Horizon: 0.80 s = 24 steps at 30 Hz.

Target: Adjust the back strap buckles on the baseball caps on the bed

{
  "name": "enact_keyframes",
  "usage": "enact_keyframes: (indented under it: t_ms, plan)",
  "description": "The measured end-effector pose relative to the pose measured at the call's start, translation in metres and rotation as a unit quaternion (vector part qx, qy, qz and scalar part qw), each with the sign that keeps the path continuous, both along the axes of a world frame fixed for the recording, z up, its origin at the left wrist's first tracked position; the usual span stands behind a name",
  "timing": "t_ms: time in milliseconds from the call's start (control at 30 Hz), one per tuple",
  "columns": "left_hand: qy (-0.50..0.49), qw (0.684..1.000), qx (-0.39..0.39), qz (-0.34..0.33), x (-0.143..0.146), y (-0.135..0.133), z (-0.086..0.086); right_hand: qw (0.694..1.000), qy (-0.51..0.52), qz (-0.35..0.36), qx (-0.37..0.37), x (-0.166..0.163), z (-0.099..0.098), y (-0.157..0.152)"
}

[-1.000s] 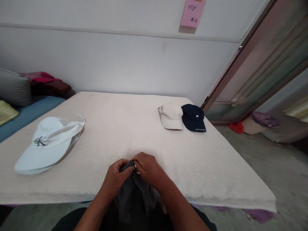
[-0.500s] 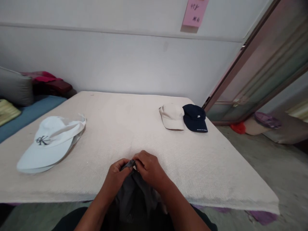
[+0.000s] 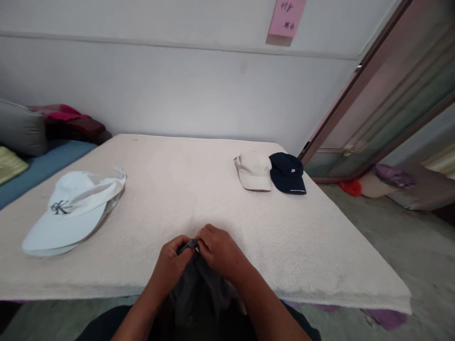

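A dark grey cap hangs over the near edge of the table, between my two arms. My left hand and my right hand are both closed, pinching a small strap or buckle at the cap's top edge. The fingertips of the two hands meet there. On the table's left lies a white cap with a dark logo. A cream cap and a navy cap sit side by side at the far right.
The table carries a cream textured cloth. A blue couch with cushions stands at the left. A pink note hangs on the wall. A glass door and floor clutter lie at the right.
My hands have stayed pinched on the cap's strap with only slight finger shifts. The view has wobbled a little.
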<state>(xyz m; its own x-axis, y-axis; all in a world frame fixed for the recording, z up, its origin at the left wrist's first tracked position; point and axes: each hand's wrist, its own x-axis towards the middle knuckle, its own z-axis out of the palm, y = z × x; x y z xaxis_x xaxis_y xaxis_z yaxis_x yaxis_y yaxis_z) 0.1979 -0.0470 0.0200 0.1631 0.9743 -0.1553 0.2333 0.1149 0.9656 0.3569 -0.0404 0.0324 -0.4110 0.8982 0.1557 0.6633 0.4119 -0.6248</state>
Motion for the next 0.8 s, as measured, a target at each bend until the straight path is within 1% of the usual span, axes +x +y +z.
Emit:
enact_keyframes:
  t_ms: [100, 200, 233, 300, 367, 400, 433, 467, 567, 633, 700, 800]
  plan:
    - [0.0, 1.0, 0.002, 0.007, 0.0008, -0.0008, 0.0015, 1.0, 0.015, -0.02, 0.0, -0.0026, -0.0006, 0.0004]
    - [-0.022, 0.999, -0.008, 0.026, 0.0027, -0.001, 0.0004, 0.994, 0.078, -0.071, -0.017, -0.0054, -0.0025, 0.0014]
    - [-0.038, 0.999, -0.015, 0.032, 0.0035, -0.001, -0.0007, 0.99, 0.106, -0.09, -0.038, -0.006, -0.0034, 0.0019]
    - [-0.078, 0.996, -0.032, 0.039, 0.0046, -0.001, -0.0037, 0.973, 0.168, -0.118, -0.106, -0.0063, -0.0052, 0.0032]
    - [-0.106, 0.993, -0.046, 0.039, 0.0047, -0.0008, -0.0063, 0.954, 0.215, -0.119, -0.171, -0.0054, -0.0059, 0.0041]
    - [-0.11, 0.992, -0.052, 0.039, 0.0044, -0.0007, -0.007, 0.95, 0.226, -0.111, -0.185, -0.0047, -0.0056, 0.0041]
    - [-0.106, 0.992, -0.056, 0.04, 0.004, -0.0005, -0.0072, 0.951, 0.231, -0.102, -0.179, -0.0041, -0.0049, 0.0039]
    - [-0.098, 0.993, -0.056, 0.04, 0.0035, -0.0004, -0.0068, 0.956, 0.229, -0.093, -0.158, -0.0035, -0.0039, 0.0033]
    - [-0.074, 0.996, -0.041, 0.035, 0.0024, -0.0002, -0.0033, 0.974, 0.211, -0.058, -0.062, -0.0028, -0.0001, 0.0003]
    - [-0.064, 0.997, -0.028, 0.033, 0.002, -0.0005, -0.0011, 0.982, 0.185, -0.028, -0.017, -0.0029, 0.0013, -0.0015]
    - [-0.049, 0.998, -0.015, 0.029, 0.0014, -0.0011, -0.0004, 0.988, 0.152, -0.002, 0.0, -0.0027, 0.0013, -0.0024]
    - [-0.013, 1.0, 0.009, 0.007, -0.0001, -0.0023, -0.0025, 0.993, 0.114, 0.013, -0.007, -0.0013, -0.0004, -0.0021]
